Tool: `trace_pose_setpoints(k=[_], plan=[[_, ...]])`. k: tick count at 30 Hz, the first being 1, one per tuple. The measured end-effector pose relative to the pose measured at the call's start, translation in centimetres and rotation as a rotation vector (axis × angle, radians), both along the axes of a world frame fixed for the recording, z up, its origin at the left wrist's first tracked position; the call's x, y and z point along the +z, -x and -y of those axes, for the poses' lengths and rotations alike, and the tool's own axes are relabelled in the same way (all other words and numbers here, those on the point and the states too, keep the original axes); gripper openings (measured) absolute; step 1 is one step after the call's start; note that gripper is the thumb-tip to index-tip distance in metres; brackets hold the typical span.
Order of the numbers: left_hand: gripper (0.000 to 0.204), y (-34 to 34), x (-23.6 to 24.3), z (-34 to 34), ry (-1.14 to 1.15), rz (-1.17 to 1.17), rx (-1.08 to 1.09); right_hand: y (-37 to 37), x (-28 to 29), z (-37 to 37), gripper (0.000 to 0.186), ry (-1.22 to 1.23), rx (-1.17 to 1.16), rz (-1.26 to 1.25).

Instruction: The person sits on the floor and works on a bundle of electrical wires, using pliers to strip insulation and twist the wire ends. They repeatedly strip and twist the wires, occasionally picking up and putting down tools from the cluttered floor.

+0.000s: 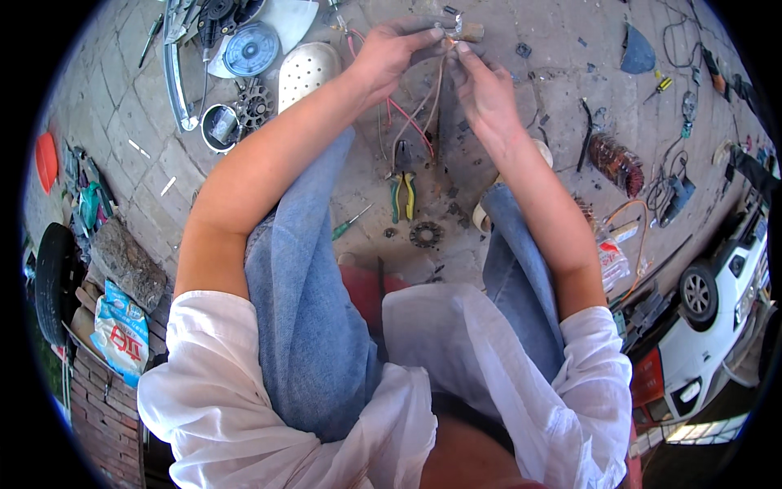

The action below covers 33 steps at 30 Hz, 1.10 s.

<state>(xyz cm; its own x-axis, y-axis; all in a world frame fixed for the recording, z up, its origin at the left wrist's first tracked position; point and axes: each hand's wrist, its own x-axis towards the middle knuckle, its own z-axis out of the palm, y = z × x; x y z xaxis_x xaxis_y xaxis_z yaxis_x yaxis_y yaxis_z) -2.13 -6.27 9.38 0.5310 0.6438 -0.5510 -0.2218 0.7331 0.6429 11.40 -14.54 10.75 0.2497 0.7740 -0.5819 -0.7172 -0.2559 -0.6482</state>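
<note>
Both the left hand (389, 55) and the right hand (484, 88) pinch a small metal part (461, 31) between their fingers, wires (415, 114) trailing below; the joining seems unfinished. Pliers (402, 196) lie unused beneath the fingers.

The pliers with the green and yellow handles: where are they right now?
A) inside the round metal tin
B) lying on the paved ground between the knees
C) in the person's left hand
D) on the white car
B: the pliers lie on the ground, below both hands.
</note>
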Motion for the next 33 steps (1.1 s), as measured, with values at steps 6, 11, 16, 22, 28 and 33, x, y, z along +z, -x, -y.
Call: trace_pose_setpoints(k=[6, 11, 16, 22, 28, 33], plan=[[0.029, 0.2, 0.9, -0.1, -0.012, 0.059, -0.071, -0.6, 0.9, -0.2, 0.019, -0.02, 0.14, 0.093], [0.029, 0.4, 1.1, 0.1, -0.038, 0.014, -0.079, -0.9, 1.8, -0.2, 0.02, 0.081, 0.284, 0.297], [0.028, 0.6, 0.9, 0.4, -0.03, 0.046, -0.063, -0.5, 1.6, 0.2, 0.017, 0.008, 0.224, 0.313], [0.028, 0.5, 1.8, 0.8, 0.026, 0.059, -0.011, -0.5, 1.3, 0.6, 0.018, -0.028, 0.215, 0.283], [0.035, 0.2, 1.9, 0.9, -0.207, -0.067, -0.093, -0.7, 1.9, 0.7, 0.02, 0.038, 0.215, 0.313], [0.043, 0.1, 3.0, 2.0, -0.849, -0.473, -0.179, -0.8, 2.1, 0.6, 0.019, 0.088, 0.166, 0.369]])
